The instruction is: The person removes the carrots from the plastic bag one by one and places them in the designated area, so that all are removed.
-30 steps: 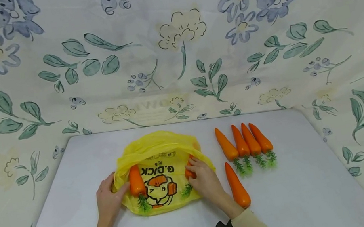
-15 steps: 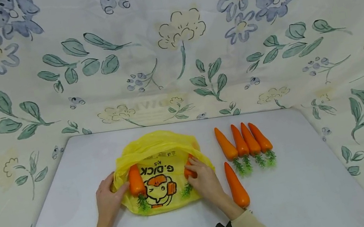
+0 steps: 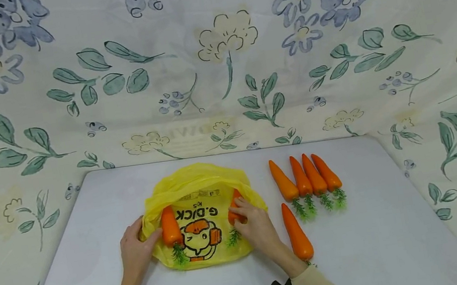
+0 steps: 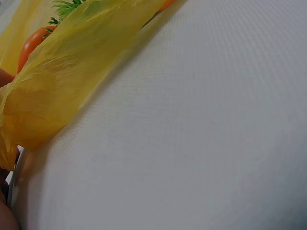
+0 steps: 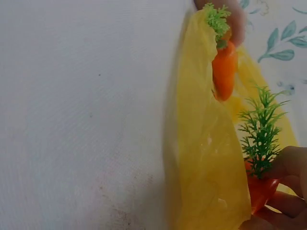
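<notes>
A yellow plastic bag (image 3: 198, 178) with a printed cartoon face lies with its mouth spread in the head view. My left hand (image 3: 135, 249) pinches the bag's left edge, thumb inside beside a toy carrot (image 3: 171, 226). Inside the right part of the bag, my right hand (image 3: 256, 226) grips a second toy carrot (image 3: 233, 207), its green top (image 3: 233, 237) toward me. The right wrist view shows this carrot (image 5: 261, 191) between thumb and fingers, behind the bag's yellow side (image 5: 211, 172). In the left wrist view, the bag (image 4: 62, 72) covers most of the left hand.
To the bag's right, several toy carrots (image 3: 316, 176) lie in a row, tips away from me. A single carrot (image 3: 297, 234) lies nearer, close to the right forearm. All rest on a white table (image 3: 382, 217) backed by a floral cloth (image 3: 182, 84).
Inside the bag, the right-hand carrot has shifted slightly left and shows more of its length. The bag's right edge has drawn in a little. My left hand stays nearly still.
</notes>
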Demonstrator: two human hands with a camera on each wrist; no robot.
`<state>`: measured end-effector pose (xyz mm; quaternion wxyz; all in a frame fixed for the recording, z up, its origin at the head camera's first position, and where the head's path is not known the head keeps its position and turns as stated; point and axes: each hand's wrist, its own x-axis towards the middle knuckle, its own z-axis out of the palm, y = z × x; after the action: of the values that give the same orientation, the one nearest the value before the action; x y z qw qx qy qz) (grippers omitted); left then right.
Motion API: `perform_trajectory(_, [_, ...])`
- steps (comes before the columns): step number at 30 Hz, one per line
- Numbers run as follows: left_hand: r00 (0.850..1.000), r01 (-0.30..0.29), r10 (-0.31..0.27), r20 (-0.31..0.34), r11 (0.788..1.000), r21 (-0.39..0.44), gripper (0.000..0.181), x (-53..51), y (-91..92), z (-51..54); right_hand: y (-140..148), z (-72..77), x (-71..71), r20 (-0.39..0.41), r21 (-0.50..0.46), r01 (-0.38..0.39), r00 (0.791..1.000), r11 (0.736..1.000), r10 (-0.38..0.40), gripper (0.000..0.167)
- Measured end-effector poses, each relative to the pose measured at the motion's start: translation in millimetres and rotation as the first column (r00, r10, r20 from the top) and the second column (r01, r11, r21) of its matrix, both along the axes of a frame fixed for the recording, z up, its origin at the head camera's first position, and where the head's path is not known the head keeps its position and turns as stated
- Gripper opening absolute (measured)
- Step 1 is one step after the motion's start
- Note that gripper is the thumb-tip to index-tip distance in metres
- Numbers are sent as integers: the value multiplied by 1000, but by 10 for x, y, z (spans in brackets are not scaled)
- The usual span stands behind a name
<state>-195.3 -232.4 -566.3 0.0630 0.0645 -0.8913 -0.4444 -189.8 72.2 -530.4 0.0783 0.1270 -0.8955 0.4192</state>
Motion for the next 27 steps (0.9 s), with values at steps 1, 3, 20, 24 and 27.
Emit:
perform_trajectory(1, [1000,0,0,0,1000,0,67,0,1,0,3,9,5,3,-8,-3,1000,1000,3,34])
perform_trajectory(3, [1000,-2,2,3,1000,0,67,0,4,0,13,28,18,12,-24,-7,1000,1000,7,34])
perform_trajectory(20, [1000,-6,6,10,1000,0,67,15,7,6,23,98,124,4,-107,-109,994,988,110,32])
perform_trajectory(24, [1000,-4,4,-3,1000,-7,66,16,7,0,22,97,147,-7,-109,-114,993,987,114,31])
perform_trajectory(27, [999,-2,2,-32,1000,-13,65,12,9,-1,26,100,163,-2,-112,-112,994,987,112,31])
